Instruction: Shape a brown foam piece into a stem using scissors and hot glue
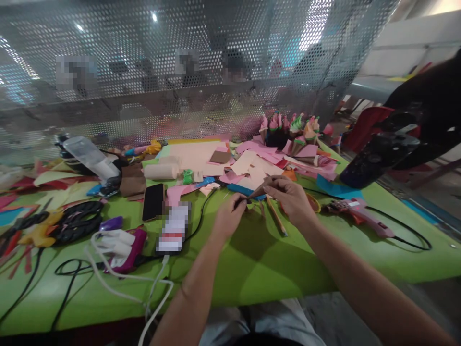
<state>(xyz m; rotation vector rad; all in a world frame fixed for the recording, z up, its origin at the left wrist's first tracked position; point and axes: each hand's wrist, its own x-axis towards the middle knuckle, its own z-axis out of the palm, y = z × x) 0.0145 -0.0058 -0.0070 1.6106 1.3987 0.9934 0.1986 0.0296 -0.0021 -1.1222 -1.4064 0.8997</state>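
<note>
Both hands are raised over the front middle of the green table. My left hand (230,212) is closed in a pinch on one end of a small brown foam or paper piece (257,189). From the other side, my right hand (290,196) pinches the same piece between thumb and fingers. Just beneath the hands lie a yellow pencil (276,218) and a blue stick-like tool (242,190). The fingers partly cover the brown piece, so its full shape is hidden.
A pink glue gun (367,218) with its cord lies right. Left are a phone with a lit screen (174,229), a dark phone (153,202), a purple power strip (131,252) and black scissors (79,221). Pink sheets (201,156) and ice-cream-cone crafts (297,124) sit behind.
</note>
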